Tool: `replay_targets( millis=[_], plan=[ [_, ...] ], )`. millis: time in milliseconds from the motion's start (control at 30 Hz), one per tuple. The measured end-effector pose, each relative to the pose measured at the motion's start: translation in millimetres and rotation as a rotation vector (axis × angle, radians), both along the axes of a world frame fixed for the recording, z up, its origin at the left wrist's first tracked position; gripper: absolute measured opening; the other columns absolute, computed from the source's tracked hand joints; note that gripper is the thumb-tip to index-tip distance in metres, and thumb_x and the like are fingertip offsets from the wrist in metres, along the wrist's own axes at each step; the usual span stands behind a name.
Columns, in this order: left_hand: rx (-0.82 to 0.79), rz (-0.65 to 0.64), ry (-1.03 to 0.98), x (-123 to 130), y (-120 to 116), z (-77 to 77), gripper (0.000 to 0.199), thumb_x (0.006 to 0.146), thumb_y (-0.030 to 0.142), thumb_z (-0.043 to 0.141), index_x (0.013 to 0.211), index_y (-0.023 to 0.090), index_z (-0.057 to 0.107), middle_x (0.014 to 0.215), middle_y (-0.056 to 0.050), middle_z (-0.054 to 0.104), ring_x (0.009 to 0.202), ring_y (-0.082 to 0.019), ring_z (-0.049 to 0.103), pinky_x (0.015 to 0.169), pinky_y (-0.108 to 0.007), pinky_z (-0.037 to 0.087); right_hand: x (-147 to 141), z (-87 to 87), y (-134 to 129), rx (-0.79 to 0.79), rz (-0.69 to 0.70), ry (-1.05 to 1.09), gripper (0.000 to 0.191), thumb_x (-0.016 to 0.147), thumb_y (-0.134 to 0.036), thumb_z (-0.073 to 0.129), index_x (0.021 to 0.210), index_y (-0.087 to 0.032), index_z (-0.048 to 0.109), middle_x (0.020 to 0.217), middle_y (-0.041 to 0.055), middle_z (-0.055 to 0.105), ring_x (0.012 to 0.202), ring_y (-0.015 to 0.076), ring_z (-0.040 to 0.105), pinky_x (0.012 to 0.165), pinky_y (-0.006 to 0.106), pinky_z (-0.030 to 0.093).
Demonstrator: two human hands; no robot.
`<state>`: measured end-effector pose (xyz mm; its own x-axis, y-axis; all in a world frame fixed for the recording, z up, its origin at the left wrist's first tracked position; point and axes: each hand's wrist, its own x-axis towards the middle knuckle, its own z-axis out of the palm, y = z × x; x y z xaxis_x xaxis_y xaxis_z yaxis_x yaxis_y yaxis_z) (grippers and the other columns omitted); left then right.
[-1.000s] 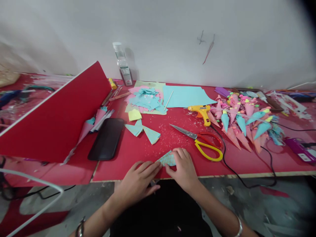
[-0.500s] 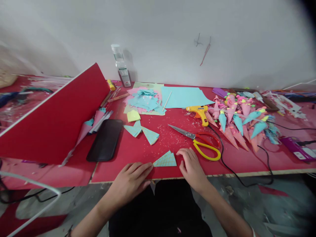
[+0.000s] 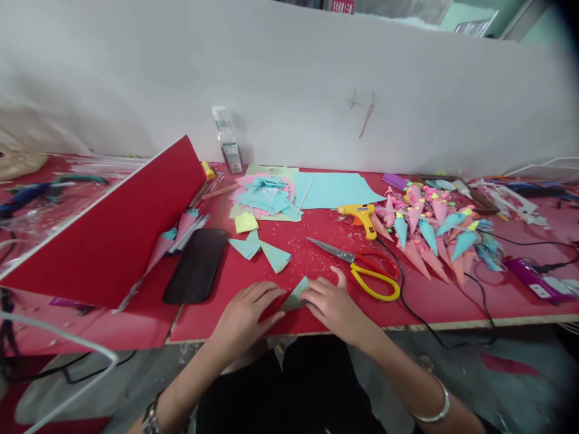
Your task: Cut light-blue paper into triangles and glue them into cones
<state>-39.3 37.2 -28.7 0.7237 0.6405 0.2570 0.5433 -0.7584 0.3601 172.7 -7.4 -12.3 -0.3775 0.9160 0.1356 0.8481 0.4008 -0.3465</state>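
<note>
A folded blue-green patterned paper piece (image 3: 295, 296) lies at the table's front edge, between my two hands. My left hand (image 3: 248, 310) is at its pointed left end, fingertips close together at the tip. Over its right part rests my right hand (image 3: 332, 304), fingers covering that side, thumb raised. Whether either hand pinches the paper is hidden. Beyond it lie more cut blue wedges (image 3: 275, 256) beside a yellow paper piece (image 3: 246, 222). Open scissors (image 3: 357, 258) with red and yellow handles lie to the right, below a yellow glue gun (image 3: 360, 218).
A black phone (image 3: 195, 265) and a slanted red board (image 3: 117, 229) stand at left. Blue scraps (image 3: 269, 194), a blue sheet (image 3: 337, 190) and a bottle (image 3: 230, 147) are at the back. Pink and blue cones (image 3: 425, 223) pile up right, near a purple power strip (image 3: 538, 280).
My right hand has moved left onto the paper, covering its right part. The left hand stays by the tip. The view has tilted up, showing more beyond the white wall.
</note>
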Motion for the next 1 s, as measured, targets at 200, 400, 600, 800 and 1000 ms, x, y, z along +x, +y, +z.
replay_targets(
  millis=[200, 400, 600, 800, 1000],
  plan=[
    [0.021, -0.121, 0.079, 17, 11, -6.2, 0.034, 0.087, 0.024, 0.043, 0.121, 0.023, 0.044, 0.123, -0.006, 0.051, 0.109, -0.019, 0.049, 0.089, -0.035, 0.044, 10, -12.7, 12, 0.131, 0.008, 0.06, 0.021, 0.085, -0.013, 0.046, 0.079, -0.025, 0.061, 0.084, -0.0051, 0.065, 0.085, 0.0115, 0.056, 0.101, 0.048, 0.001],
    [-0.016, -0.2, 0.181, 19, 18, 4.6, 0.029, 0.088, 0.033, 0.044, 0.114, 0.025, 0.05, 0.121, -0.003, 0.053, 0.106, -0.02, 0.049, 0.089, -0.036, 0.041, 19, -13.7, 3, 0.03, 0.046, 0.118, 0.027, 0.081, -0.009, 0.045, 0.088, -0.028, 0.063, 0.104, -0.0018, 0.064, 0.099, 0.0132, 0.055, 0.102, 0.047, 0.007],
    [-0.04, -0.185, 0.233, 25, 20, 5.8, 0.026, 0.083, 0.029, 0.053, 0.108, 0.023, 0.051, 0.114, -0.002, 0.055, 0.104, -0.02, 0.049, 0.088, -0.035, 0.039, 42, 12.3, 6, -0.13, 0.072, 0.246, 0.018, 0.083, -0.027, 0.049, 0.096, -0.028, 0.062, 0.105, 0.0002, 0.062, 0.1, 0.0152, 0.056, 0.099, 0.043, 0.026],
    [0.048, -0.033, 0.268, 43, 11, 4.2, 0.034, 0.081, 0.039, 0.053, 0.109, 0.019, 0.05, 0.111, -0.007, 0.053, 0.102, -0.024, 0.049, 0.082, -0.037, 0.042, 110, 18.4, 51, 0.129, -0.672, 0.145, 0.028, 0.081, -0.036, 0.047, 0.101, -0.018, 0.056, 0.086, 0.0073, 0.064, 0.076, 0.0207, 0.06, 0.068, 0.033, 0.046],
    [0.006, -0.028, 0.234, 52, 14, 8.5, 0.026, 0.084, 0.034, 0.049, 0.105, 0.02, 0.051, 0.106, -0.007, 0.053, 0.101, -0.023, 0.046, 0.085, -0.038, 0.04, 145, -7.5, 106, 0.095, -0.804, -0.081, 0.035, 0.079, -0.027, 0.049, 0.109, -0.01, 0.052, 0.101, 0.0175, 0.06, 0.093, 0.0281, 0.057, 0.074, 0.036, 0.043]
  ],
)
